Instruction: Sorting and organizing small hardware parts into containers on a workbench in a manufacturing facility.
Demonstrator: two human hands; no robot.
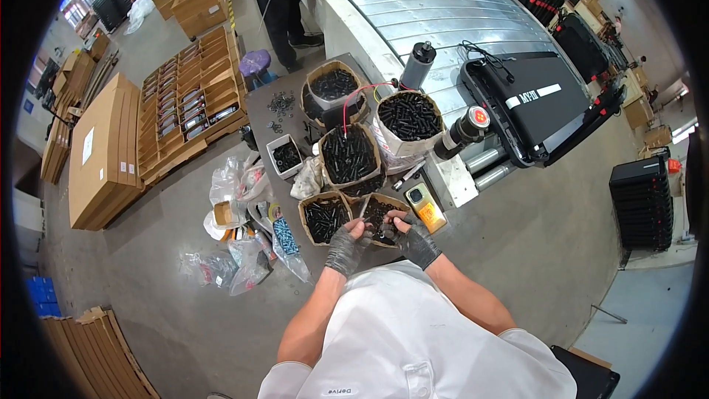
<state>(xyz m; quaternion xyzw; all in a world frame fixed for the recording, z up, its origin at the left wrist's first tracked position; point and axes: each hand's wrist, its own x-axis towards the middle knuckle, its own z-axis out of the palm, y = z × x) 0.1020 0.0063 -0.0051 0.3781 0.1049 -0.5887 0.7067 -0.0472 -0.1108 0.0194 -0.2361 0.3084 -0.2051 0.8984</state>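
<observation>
My left hand, in a dark fingertip-less glove, is closed in a pinch above the two nearest boxes. A thin light-coloured sliver stands by its fingertips, too small to name. My right hand, gloved alike, is pinched just to its right; whatever its fingers hold is too small to make out. Beneath my hands, the near left box holds black screw-like parts. The near right box contains small dark pieces, partly covered by my right hand. A larger box of black cylindrical parts sits just beyond them.
A white bucket of black parts, a yellow-cased phone and a white tray share the grey table. Bags of blue screws lie left. A roller conveyor carries a black case; a person stands beyond.
</observation>
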